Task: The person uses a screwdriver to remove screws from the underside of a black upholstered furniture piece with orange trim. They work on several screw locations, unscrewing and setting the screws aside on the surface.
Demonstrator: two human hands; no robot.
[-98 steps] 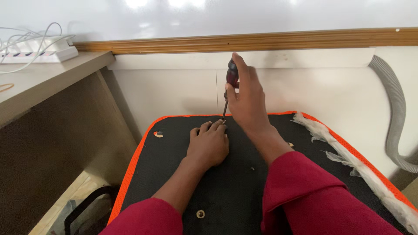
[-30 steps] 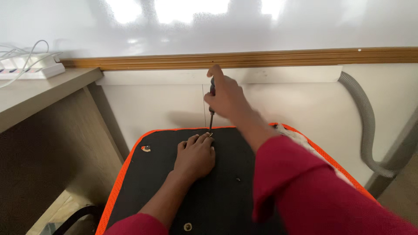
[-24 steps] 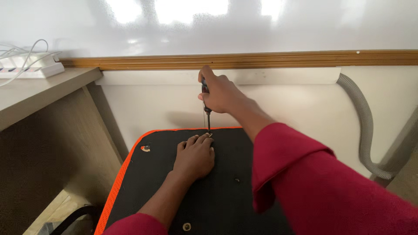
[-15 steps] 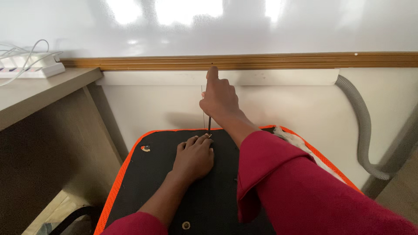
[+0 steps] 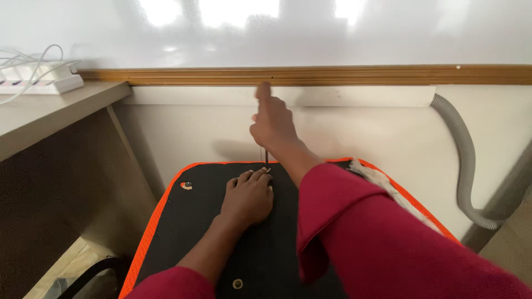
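Against the far edge of the black orange-trimmed panel, the right hand is wrapping its fingers around an upright screwdriver, a light, stiff tool best gripped by the handle, while the left hand is lying flat, fingertips pressed beside the tip.

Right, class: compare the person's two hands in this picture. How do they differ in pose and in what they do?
The left hand lies flat, palm down, on the black panel; the right hand is raised above it, closed around a screwdriver. The left holds nothing; the right grips the tool upright. Both wear red sleeves.
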